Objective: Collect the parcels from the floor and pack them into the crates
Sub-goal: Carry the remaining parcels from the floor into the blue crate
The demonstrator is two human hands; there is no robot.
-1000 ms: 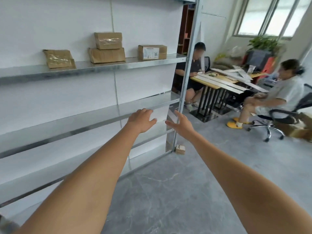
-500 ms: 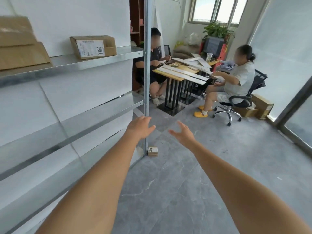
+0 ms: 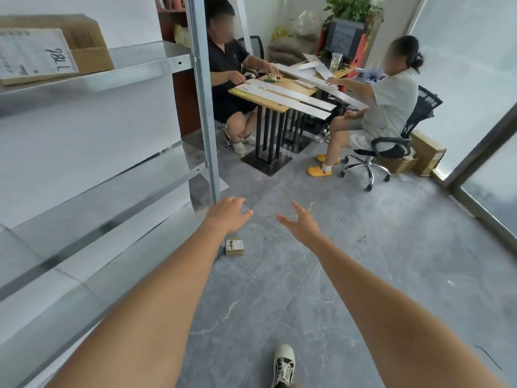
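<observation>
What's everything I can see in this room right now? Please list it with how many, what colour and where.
small parcel: one, brown with white label, on the floor by the shelf post
labelled carton: one, brown, top shelf at left
metal shelving: one unit, silver, left side
desk: one, wood top with black legs, at the back, white boards lying on it
seated people: two, at the desk
office chair: one, black, right of the desk
cartons: brown, behind the chair
potted plant: one, green, back corner
shoe: one, white, bottom centre
left hand: open, empty
right hand: open, empty

Stockroom-office — metal shelving [image 3: 145, 71], worktable [image 3: 268, 100].
</observation>
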